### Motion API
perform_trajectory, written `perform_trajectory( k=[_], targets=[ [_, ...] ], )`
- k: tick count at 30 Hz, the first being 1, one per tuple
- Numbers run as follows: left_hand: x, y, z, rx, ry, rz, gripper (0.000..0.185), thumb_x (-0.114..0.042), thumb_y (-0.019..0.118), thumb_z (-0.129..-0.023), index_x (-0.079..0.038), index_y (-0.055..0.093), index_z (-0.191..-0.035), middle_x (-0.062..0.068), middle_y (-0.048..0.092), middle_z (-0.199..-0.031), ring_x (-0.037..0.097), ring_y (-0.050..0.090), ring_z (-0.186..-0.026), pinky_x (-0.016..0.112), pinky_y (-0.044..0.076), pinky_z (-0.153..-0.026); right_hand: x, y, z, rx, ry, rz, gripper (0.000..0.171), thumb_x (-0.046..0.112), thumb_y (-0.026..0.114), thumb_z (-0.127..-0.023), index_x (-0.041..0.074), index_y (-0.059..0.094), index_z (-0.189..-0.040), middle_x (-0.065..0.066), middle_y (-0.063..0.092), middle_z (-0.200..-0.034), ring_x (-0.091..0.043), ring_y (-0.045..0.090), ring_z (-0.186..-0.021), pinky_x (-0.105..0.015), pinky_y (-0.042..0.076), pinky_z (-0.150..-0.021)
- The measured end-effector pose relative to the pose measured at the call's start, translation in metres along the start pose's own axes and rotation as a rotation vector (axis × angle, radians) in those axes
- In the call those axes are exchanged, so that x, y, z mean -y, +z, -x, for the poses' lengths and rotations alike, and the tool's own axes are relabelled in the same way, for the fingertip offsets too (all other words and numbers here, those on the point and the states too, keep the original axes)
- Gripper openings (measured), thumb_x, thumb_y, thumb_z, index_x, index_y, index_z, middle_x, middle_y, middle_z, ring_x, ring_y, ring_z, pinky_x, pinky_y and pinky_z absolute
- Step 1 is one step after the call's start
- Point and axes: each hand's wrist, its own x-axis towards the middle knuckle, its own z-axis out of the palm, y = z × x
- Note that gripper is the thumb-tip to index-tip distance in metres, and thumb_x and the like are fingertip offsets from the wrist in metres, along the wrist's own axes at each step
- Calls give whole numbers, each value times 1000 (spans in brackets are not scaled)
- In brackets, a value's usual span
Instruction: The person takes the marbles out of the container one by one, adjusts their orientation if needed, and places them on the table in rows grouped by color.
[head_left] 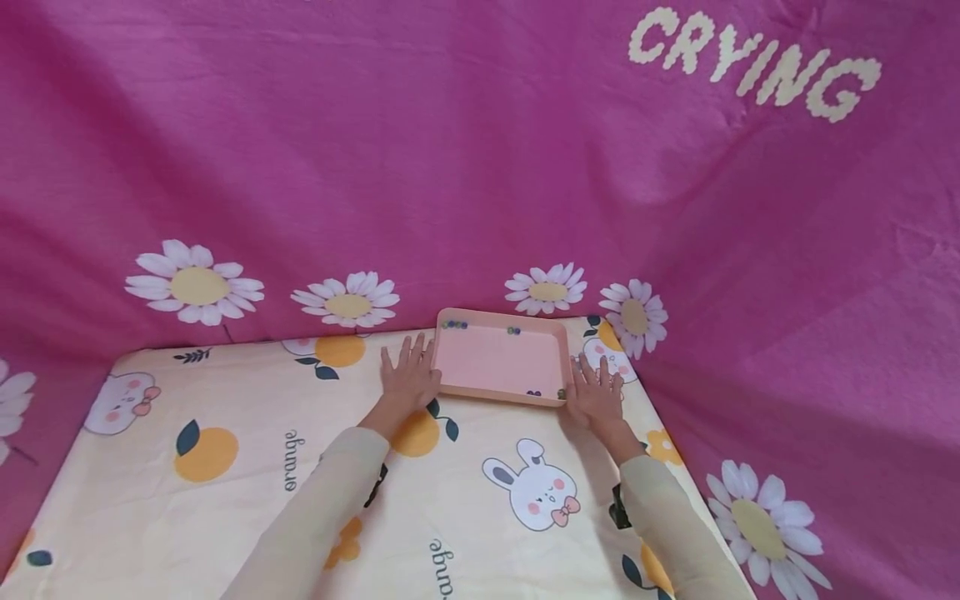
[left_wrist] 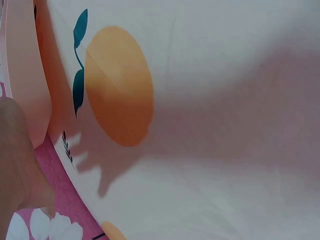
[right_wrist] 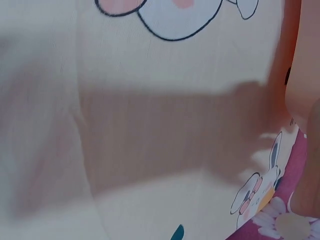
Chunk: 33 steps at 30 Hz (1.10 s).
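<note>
A shallow pink tray (head_left: 498, 362) lies at the far edge of the cloth-covered table (head_left: 247, 500). A few small dark beads (head_left: 454, 325) sit along its rim corners. My left hand (head_left: 408, 375) lies flat on the cloth with fingers spread, touching the tray's left edge. My right hand (head_left: 594, 390) lies flat the same way at the tray's right edge. Both hold nothing. In the left wrist view a finger (left_wrist: 17, 165) shows beside the tray wall (left_wrist: 22, 75). The right wrist view shows the tray wall (right_wrist: 302, 70) at the frame's right.
The table wears a cream cloth printed with oranges and rabbits (head_left: 536, 483). A magenta sheet with daisies (head_left: 197, 285) and the word CRYING (head_left: 753, 67) hangs behind and to the right. The table's right edge runs close past my right forearm.
</note>
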Motion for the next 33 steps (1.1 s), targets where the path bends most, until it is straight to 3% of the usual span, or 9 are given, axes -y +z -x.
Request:
perform_trajectory(
  k=[20,33],
  targets=[
    [36,11,21,-14,-72,49,69,-43,36,-104,-14,10,-162,10,2,-167,35,-3,-151,66,-6,-114,36,11,-8,26,-32,29,60,37,25,-107,11,18,-160,-12,12,-166,-46,2,-148,-66,3,-115],
    [50,10,44,-61,-85,57,69,-42,37,-104,-12,13,-161,11,4,-167,36,-1,-151,67,-2,-114,55,11,-9,21,-84,4,60,37,26,-107,10,19,-160,-13,14,-165,-47,2,-148,-66,4,-115]
  ],
)
